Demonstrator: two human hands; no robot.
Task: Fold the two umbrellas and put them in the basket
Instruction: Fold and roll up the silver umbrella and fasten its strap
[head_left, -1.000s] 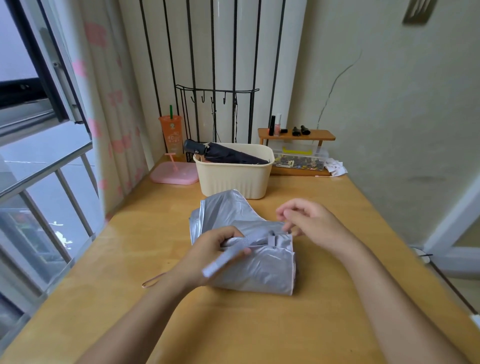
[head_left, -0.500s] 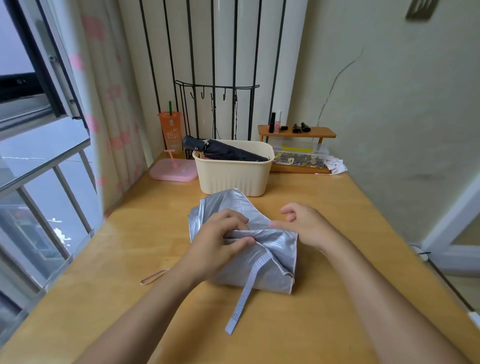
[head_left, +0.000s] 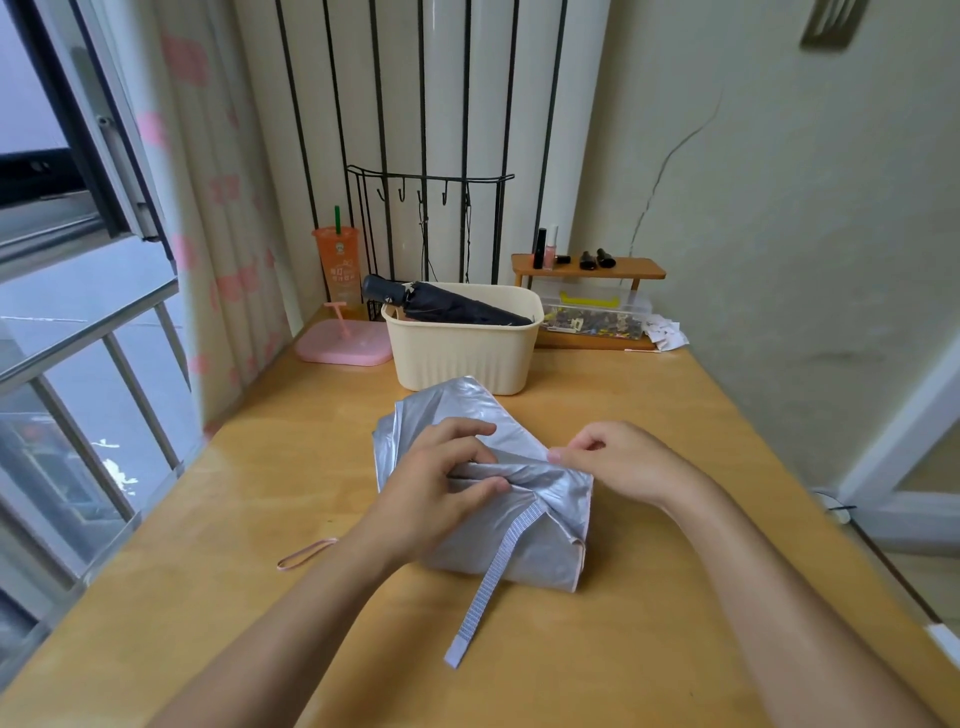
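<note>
A silver umbrella (head_left: 524, 545) lies collapsed and loosely bunched on the wooden table (head_left: 675, 649), just in front of a cream basket (head_left: 462, 353). A folded black umbrella (head_left: 452, 306) lies inside that basket, its handle sticking out over the left rim. My left hand (head_left: 441, 488) grips the gathered silver fabric at its middle. My right hand (head_left: 618, 460) pinches a fold of the fabric from the right. The umbrella's closing strap (head_left: 493, 577) hangs loose toward me across the table.
A pink loop (head_left: 306, 553) lies on the table to the left of the umbrella. Behind the basket are a pink tray (head_left: 343, 345), an orange cup (head_left: 337, 270), a small wooden shelf (head_left: 587, 270) with bottles and a clear box (head_left: 597, 312). A window is at left, a wall at right.
My left hand let go of the strap, which dropped onto the table toward me, and took hold of the bunched fabric. My right hand moved in onto the fabric's right side.
</note>
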